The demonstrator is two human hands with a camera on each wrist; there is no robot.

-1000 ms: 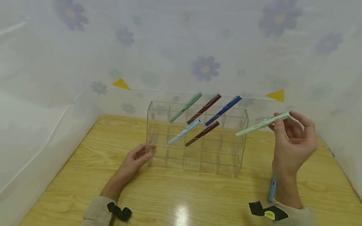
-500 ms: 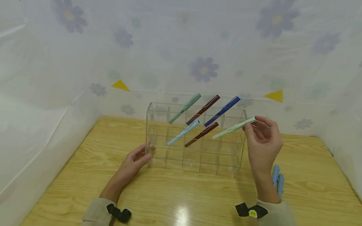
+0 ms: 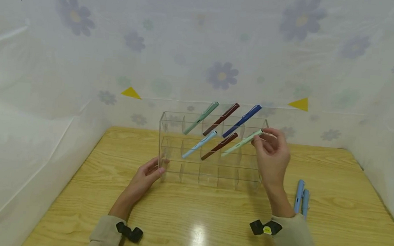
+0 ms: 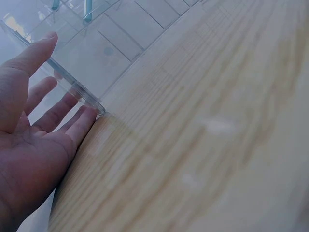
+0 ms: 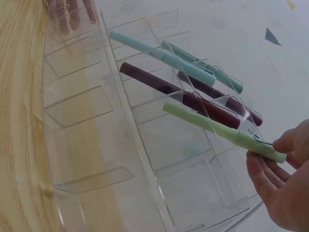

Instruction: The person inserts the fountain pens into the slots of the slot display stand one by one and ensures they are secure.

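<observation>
A clear acrylic pen rack (image 3: 209, 170) stands on the wooden table in the head view. Its top tier carries a sage green pen (image 3: 201, 118), a dark red pen (image 3: 221, 119) and a blue pen (image 3: 242, 121). In the middle tier lean a light blue pen (image 3: 199, 144) and another dark red pen (image 3: 220, 146). My right hand (image 3: 273, 157) pinches the clip end of a pale green pen (image 5: 224, 131), which slants over the middle tier beside the dark red one. At the rack's lower left edge, my left hand (image 3: 146, 176) grips the side panel, thumb in front (image 4: 36, 54).
Two blue pens, one (image 3: 299, 196) beside the other (image 3: 305, 203), lie on the table (image 3: 181, 223) right of my right forearm. White flower-patterned sheeting (image 3: 189, 52) encloses the back and sides. The rack's bottom tier bears no pens.
My right hand has moved left with the pale green pen, from right of the rack into the middle tier. The two blue pens are now uncovered. My left hand has stayed put.
</observation>
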